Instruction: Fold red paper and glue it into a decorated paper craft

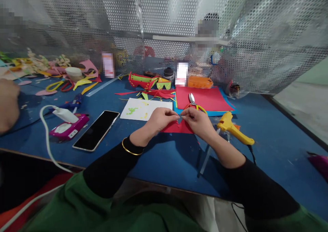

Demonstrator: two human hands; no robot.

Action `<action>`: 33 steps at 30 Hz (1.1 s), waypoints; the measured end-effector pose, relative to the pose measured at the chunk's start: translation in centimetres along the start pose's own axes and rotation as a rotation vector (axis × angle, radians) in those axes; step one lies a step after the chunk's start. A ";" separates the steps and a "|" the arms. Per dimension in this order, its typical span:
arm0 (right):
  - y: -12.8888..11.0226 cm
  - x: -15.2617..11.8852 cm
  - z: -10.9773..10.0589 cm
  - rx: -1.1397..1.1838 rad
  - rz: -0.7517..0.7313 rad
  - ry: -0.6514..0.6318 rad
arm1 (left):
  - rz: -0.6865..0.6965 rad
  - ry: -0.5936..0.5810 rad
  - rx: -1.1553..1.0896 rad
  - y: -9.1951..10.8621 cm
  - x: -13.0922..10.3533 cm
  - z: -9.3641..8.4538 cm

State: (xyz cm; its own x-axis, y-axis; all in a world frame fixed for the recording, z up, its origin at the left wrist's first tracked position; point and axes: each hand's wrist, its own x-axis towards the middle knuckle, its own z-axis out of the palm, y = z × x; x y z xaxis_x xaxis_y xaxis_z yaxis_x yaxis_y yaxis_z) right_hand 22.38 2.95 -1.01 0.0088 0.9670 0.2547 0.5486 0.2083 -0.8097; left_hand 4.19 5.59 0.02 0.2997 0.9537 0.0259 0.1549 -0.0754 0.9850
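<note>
In the middle of the head view, a piece of red craft sheet (171, 127) with a notched upper edge is low over the blue table. My left hand (160, 120) pinches its left side, thumb and fingers closed. Its right side is between the closed fingers of my right hand (199, 123); the fingertips of both hands are a small gap apart. Just behind my right hand lie scissors (191, 98) with red and yellow handles, on a stack of red and blue sheets (205, 97). A yellow glue gun (230, 126) with a clear glue stick rests right of my right wrist.
A white card (130, 108) with green and yellow glue spots lies behind my left hand. Left are a phone (98, 131) and a purple power strip (69, 126). Cut-out red and yellow glasses shapes (143, 81) stand at the back. Another person's hand (7, 105) is far left.
</note>
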 end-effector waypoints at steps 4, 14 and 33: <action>0.5 0.0 0.3 0.011 0.019 -0.085 | -0.022 -0.011 0.031 -0.7 -0.1 -0.4; 1.0 -0.4 1.1 0.016 0.084 -0.163 | -0.134 -0.032 0.048 -1.3 -1.5 -1.7; 2.6 -9.1 -11.3 -1.058 0.262 0.123 | -0.104 -0.076 0.573 -0.9 -1.9 -4.1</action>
State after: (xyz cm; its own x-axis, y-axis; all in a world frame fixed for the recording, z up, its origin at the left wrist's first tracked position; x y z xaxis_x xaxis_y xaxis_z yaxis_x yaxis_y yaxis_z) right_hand 33.18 -7.02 0.58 0.2812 0.9292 0.2397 0.9570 -0.2900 0.0016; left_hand -0.32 5.07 -0.21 0.3189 0.9426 -0.0995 0.6652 -0.1478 0.7318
